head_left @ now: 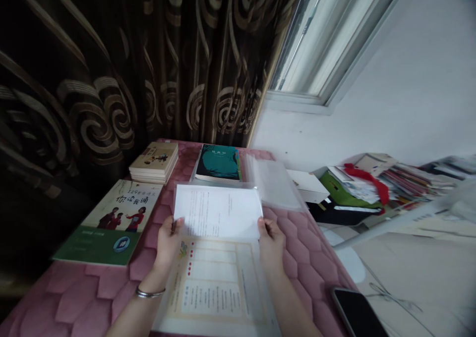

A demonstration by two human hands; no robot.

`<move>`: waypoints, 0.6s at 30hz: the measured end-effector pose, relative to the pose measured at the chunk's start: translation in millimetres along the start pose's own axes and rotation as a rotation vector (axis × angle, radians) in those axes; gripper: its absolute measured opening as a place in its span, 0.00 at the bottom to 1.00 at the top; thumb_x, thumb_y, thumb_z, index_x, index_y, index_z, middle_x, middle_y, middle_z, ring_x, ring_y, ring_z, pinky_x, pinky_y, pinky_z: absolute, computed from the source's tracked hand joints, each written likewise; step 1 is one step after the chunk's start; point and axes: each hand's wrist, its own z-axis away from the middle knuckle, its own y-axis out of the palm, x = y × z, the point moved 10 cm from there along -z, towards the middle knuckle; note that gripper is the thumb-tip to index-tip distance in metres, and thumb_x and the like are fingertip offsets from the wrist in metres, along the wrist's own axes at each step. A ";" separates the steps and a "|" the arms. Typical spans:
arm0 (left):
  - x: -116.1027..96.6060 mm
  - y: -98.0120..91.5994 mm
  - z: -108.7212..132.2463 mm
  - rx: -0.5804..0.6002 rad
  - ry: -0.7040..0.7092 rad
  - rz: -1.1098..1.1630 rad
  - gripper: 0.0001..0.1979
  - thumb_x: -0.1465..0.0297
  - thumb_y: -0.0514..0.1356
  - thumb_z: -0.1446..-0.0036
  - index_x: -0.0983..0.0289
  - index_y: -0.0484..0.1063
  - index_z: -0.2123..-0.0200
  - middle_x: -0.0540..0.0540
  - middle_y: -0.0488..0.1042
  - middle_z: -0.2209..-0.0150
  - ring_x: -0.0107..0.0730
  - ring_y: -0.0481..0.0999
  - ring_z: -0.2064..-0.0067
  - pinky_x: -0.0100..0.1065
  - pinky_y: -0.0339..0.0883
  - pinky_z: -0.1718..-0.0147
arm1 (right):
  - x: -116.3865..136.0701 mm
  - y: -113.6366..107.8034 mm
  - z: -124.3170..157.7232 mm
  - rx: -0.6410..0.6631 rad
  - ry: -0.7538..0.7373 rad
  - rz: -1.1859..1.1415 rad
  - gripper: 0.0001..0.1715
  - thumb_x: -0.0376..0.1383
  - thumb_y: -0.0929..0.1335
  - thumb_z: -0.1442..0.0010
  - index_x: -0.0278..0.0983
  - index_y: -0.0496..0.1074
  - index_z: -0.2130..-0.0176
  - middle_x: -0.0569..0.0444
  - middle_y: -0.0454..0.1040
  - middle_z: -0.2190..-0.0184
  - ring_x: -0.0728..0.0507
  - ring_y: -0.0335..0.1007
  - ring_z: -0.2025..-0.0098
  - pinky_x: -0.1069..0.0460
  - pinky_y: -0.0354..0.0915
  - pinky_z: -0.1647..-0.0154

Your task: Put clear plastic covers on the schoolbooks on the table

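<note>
An open book [217, 262] lies turned sideways in front of me, with printed lines and a yellow-framed box on its nearer page. Transparent plastic shows along the edges of its white far page [219, 208]. At the left edge, my left hand [168, 243] grips it between thumb and curled fingers; a silver bangle is on that wrist. My right hand [272, 245] pinches the opposite edge, thumb on top. Beyond the book are a teal-covered book [219, 162] and transparent plastic sheets or covers [275, 183].
To the left lie a green-and-white book [109, 223] and a stack of tan books [154, 163]. A phone [359, 312] rests at the right edge of the pink padded tabletop [89, 292]. A patterned curtain [167, 64] hangs behind; piled papers [405, 181] are at right.
</note>
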 end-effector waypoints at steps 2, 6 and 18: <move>2.3 0.6 -0.6 0.002 0.007 -0.010 0.16 0.58 0.61 0.53 0.61 0.61 0.79 0.46 0.61 0.81 0.26 0.59 0.77 0.27 0.54 0.79 | -3.4 -0.8 0.7 -0.012 0.048 -0.048 0.23 0.54 0.71 0.53 0.38 0.67 0.73 0.58 0.69 0.77 0.47 0.60 0.74 0.52 0.56 0.74; 6.6 1.5 -2.3 0.010 0.020 -0.030 0.14 0.59 0.60 0.52 0.61 0.62 0.78 0.46 0.62 0.81 0.26 0.59 0.76 0.27 0.54 0.78 | -8.2 0.6 1.3 -0.004 0.105 -0.104 0.22 0.52 0.72 0.55 0.38 0.66 0.75 0.59 0.67 0.79 0.48 0.58 0.76 0.53 0.54 0.76; -3.1 1.6 0.5 0.008 0.027 -0.035 0.14 0.60 0.60 0.52 0.61 0.60 0.79 0.46 0.63 0.81 0.27 0.61 0.77 0.28 0.58 0.78 | -6.5 1.0 -1.8 -0.027 0.030 -0.070 0.25 0.55 0.71 0.54 0.37 0.69 0.67 0.54 0.73 0.73 0.44 0.66 0.71 0.51 0.62 0.71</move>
